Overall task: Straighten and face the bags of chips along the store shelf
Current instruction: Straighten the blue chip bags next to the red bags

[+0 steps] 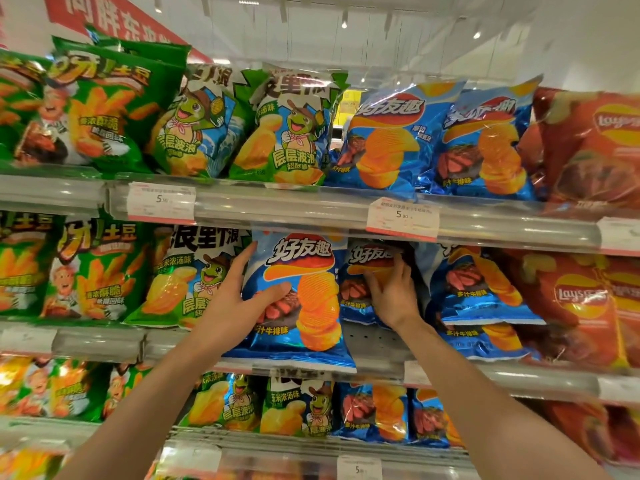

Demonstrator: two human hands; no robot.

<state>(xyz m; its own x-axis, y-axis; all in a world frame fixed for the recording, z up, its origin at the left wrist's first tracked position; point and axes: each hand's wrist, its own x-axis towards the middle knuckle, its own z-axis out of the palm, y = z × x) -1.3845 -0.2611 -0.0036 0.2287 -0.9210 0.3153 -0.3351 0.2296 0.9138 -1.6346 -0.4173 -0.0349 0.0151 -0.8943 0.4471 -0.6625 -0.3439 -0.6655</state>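
Note:
On the middle shelf a blue chip bag (304, 292) stands upright at the front, its bottom hanging over the shelf edge. My left hand (239, 299) grips its left edge, thumb across the front and fingers behind. Just right of it a second blue bag (360, 271) sits further back in the shelf. My right hand (394, 292) reaches in and holds that bag's right side, fingers curled over its upper front. More blue bags (485, 289) lean to the right of my hand, one lower and tilted.
The middle shelf rail (502, 379) runs under the bags. Green bags (194, 275) fill the left, red bags (581, 299) the right. The upper shelf rail (311, 209) with price tags (403, 218) hangs just above my hands. Another row sits on the shelf below.

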